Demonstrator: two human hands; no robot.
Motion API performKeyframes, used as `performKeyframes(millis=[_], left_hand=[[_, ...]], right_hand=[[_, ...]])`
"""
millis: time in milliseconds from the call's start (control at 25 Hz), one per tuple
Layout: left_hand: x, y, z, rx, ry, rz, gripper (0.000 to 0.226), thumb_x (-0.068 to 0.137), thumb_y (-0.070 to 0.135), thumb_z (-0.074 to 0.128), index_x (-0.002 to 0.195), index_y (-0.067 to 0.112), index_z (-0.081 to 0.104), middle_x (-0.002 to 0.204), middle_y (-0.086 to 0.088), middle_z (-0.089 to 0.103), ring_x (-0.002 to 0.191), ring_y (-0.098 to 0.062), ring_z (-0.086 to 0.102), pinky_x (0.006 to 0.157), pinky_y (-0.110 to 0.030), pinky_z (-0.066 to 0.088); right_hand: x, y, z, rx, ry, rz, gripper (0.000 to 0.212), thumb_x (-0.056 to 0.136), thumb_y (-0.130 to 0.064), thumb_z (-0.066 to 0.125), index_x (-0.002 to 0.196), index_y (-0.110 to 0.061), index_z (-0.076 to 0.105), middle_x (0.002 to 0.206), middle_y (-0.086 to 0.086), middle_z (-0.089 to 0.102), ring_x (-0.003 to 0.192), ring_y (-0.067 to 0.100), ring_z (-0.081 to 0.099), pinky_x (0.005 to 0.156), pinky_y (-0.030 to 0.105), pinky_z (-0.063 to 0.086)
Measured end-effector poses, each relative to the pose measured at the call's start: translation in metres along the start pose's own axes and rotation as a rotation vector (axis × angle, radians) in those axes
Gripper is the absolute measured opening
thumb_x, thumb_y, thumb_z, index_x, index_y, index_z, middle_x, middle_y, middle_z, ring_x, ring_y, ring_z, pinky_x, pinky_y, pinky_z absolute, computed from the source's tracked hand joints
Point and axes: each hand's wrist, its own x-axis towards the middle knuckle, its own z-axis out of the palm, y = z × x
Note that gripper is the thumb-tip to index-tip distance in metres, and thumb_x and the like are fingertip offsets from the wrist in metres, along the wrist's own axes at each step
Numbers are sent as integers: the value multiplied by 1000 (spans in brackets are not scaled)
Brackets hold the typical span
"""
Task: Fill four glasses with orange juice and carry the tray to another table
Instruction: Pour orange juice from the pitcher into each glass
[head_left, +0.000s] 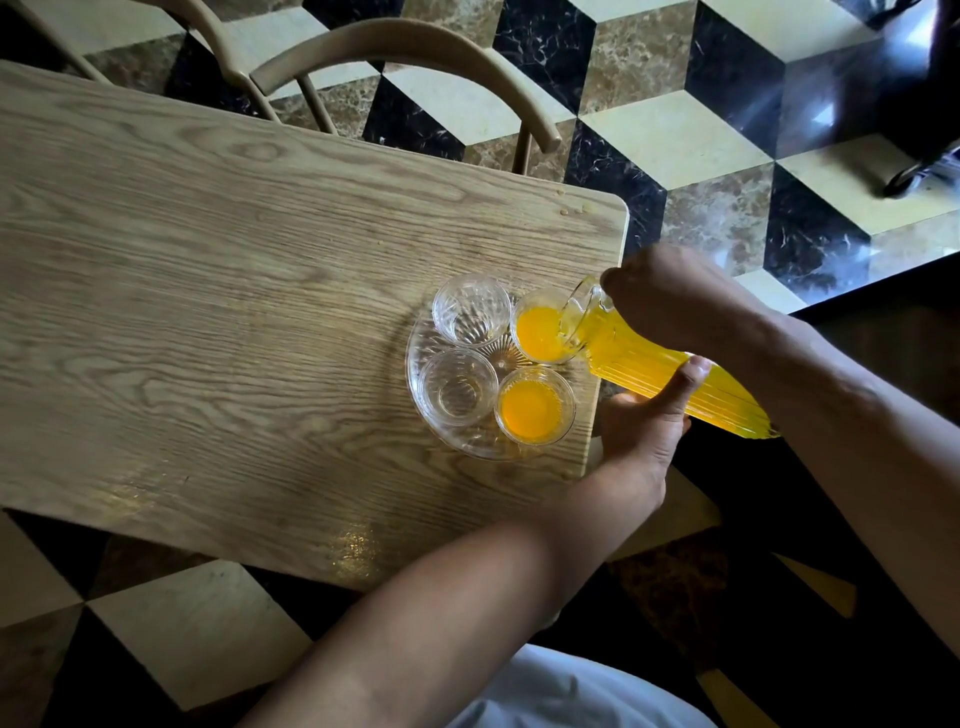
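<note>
A round clear glass tray sits near the right edge of the wooden table. On it stand two glasses holding orange juice, one at the far right and one at the near right, plus two that look empty, far left and near left. A ribbed glass jug of juice is tilted with its spout over the far-right glass, and juice runs into it. My right hand grips the jug near its top. My left hand supports the jug's body from below.
Two tan wooden chairs stand at the table's far side. The floor is cube-patterned tile in black, cream and brown. A few small drops lie near the table's far right corner. A dark object stands at the top right.
</note>
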Motion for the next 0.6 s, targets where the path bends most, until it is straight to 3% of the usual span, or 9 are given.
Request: performKeyframes(millis=[160, 280, 400, 600], left_hand=[[-3, 2, -2, 94, 73, 39, 71, 37, 70, 85, 62, 20, 41, 60, 5, 40, 75, -18, 40, 71, -36, 50], [-4, 6, -7, 154, 73, 64, 65, 60, 57, 92, 61, 24, 37, 63, 0, 40, 61, -16, 33, 53, -29, 34], [-4, 13, -11, 170, 69, 86, 64, 69, 49, 93, 62, 23, 36, 62, 0, 37, 56, -15, 28, 52, -29, 29], [-7, 20, -17, 153, 65, 99, 64, 67, 50, 94, 60, 24, 35, 57, 5, 36, 54, -13, 30, 54, -28, 36]], right_hand=[[-4, -1, -5, 30, 25, -24, 35, 90, -29, 39, 60, -12, 41, 58, 8, 43, 49, 22, 40, 45, 29, 31], [-6, -4, -7, 66, 102, -12, 39, 94, -27, 44, 59, -9, 45, 57, 9, 48, 50, 23, 44, 46, 29, 32], [-7, -8, -9, 87, 141, -19, 41, 95, -28, 45, 59, -7, 47, 55, 9, 51, 49, 24, 46, 48, 28, 34], [-8, -19, -15, 76, 137, -66, 42, 98, -28, 44, 61, -9, 48, 60, 10, 54, 52, 23, 49, 47, 27, 34]])
